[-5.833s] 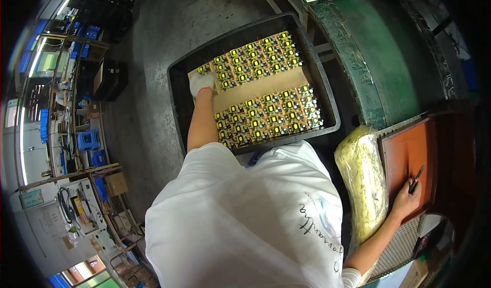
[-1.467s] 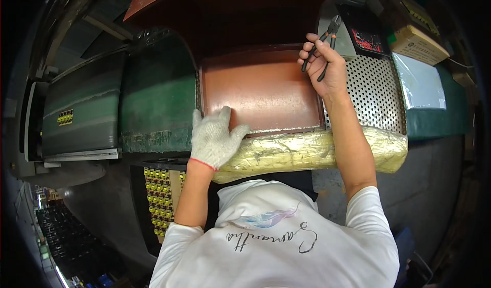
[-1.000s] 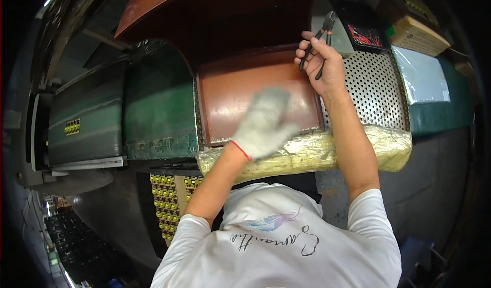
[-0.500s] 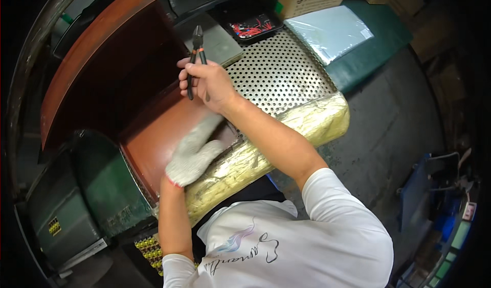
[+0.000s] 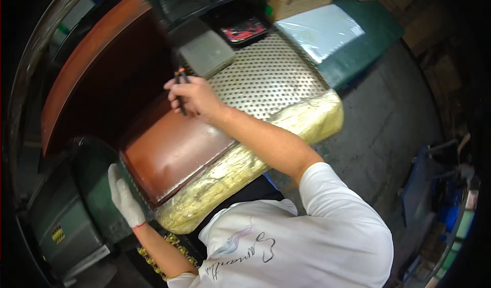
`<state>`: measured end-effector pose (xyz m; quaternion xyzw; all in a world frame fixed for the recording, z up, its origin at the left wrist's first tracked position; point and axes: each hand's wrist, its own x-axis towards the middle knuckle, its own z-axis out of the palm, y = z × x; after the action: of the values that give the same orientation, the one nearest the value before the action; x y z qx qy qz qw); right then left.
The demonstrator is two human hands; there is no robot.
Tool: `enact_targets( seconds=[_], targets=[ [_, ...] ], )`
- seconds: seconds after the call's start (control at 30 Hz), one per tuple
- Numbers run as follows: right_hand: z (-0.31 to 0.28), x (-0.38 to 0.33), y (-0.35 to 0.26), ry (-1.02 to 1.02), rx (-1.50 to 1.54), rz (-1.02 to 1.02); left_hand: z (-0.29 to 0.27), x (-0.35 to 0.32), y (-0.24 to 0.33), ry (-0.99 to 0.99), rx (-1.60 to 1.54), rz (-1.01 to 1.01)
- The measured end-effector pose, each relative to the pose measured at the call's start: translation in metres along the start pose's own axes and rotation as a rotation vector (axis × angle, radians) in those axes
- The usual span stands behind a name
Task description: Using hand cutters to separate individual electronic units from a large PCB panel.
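My right hand (image 5: 198,99) is bare and closed around a pair of diagonal cutting pliers (image 5: 181,73) with black handles and orange bands. The pliers point away from me, and their jaws blur into the dark background. Below them lies a reddish-brown sheet-lined surface (image 5: 176,147). My left hand (image 5: 125,198) wears a white knitted glove with a red cuff edge. Its fingers stretch out together, holding nothing, just left of the brown surface and over a dark green panel (image 5: 105,186).
A perforated metal plate (image 5: 271,78) sits right of my right hand, with a grey flat box (image 5: 207,53) and a black tray (image 5: 240,38) of red pieces behind. Yellow film-wrapped padding (image 5: 225,186) lines the near edge. A curved brown panel (image 5: 97,37) rises at left.
My left hand has swung left, off the brown surface to the green panel beside it. My right hand, still gripping the pliers, has shifted slightly left and nearer me.
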<state>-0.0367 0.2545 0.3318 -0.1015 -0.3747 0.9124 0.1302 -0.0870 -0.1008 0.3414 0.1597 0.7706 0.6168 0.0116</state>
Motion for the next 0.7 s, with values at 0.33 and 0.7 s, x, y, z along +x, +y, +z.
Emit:
enact_targets(
  seconds=[0.33,0.7],
  targets=[
    [-0.014,0.002,0.025,-0.076,-0.098,0.058,-0.049,-0.029,-0.006,0.130,0.432,-0.138],
    [-0.019,-0.005,0.043,-0.058,-0.129,0.165,-0.253,-0.018,-0.009,0.600,0.719,-0.155]
  ],
)
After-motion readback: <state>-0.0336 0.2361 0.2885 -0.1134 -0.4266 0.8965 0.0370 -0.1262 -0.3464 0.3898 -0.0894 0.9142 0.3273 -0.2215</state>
